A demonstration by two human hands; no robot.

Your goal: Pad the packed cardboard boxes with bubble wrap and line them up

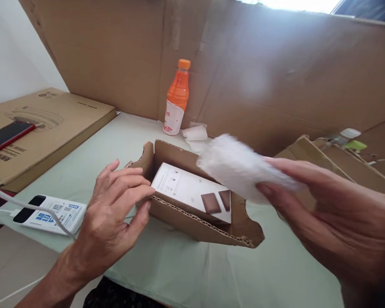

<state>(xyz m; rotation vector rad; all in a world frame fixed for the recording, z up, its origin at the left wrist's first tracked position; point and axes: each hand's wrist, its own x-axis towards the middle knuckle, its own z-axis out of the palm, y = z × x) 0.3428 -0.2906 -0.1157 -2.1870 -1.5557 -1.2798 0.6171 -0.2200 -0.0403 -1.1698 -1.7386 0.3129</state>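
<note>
An open cardboard box [192, 226] stands on the cloth-covered table, its flaps raised at both ends. Inside it lies a white printed box [186, 188] with dark brown squares on one end. At the near left corner, my left hand [115, 209] grips the cardboard wall between thumb and fingers. Above the right end of the box, my right hand [321, 205] pinches a soft white wad of padding [234, 164], slightly blurred; its exact material is unclear.
An orange drink bottle [177, 100] and a crumpled white tissue [195, 133] stand by the back cardboard wall. At left are a large flat carton [83, 119] bearing a phone [9, 134], and a white power bank [51, 214] with cables. Another open carton [327, 164] is at right.
</note>
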